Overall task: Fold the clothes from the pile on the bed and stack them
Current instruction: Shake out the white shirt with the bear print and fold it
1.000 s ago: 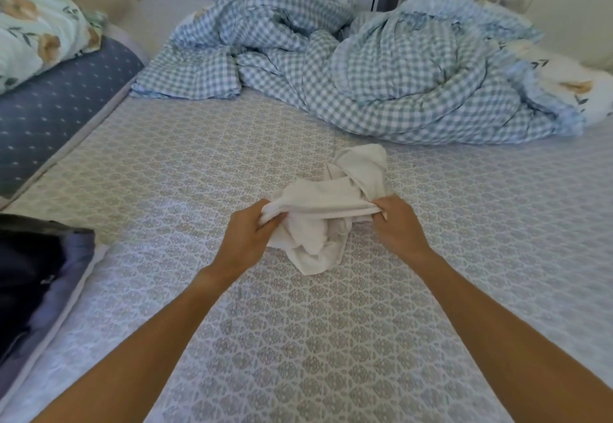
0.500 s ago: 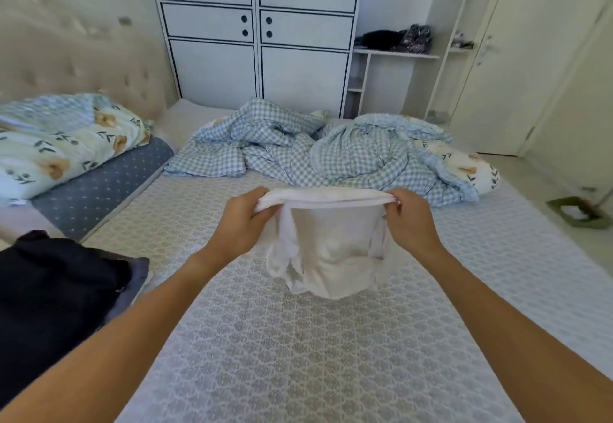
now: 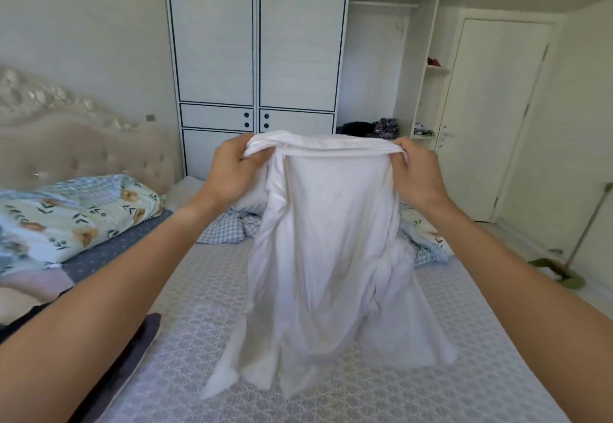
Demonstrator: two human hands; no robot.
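Fabric hangs unfolded mid-frame: the white garment [image 3: 326,256] is up above the bed [image 3: 464,373], left hand [image 3: 232,170] and right hand [image 3: 416,174] each gripping its top edge. No fold made yet, I'd say; dark clothes [image 3: 126,349] sit lower left, checked bedding [image 3: 229,232] behind.

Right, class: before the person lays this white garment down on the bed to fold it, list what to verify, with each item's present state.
1. Left hand grips the white garment's top edge: ok.
2. Right hand grips the other end: ok.
3. Garment hangs open, untwisted: not ok, right side bunched.
4. Mattress bare below it: ok.
5. Hem off the bed: cannot tell.
6. Dark clothes lie clear at left: ok.
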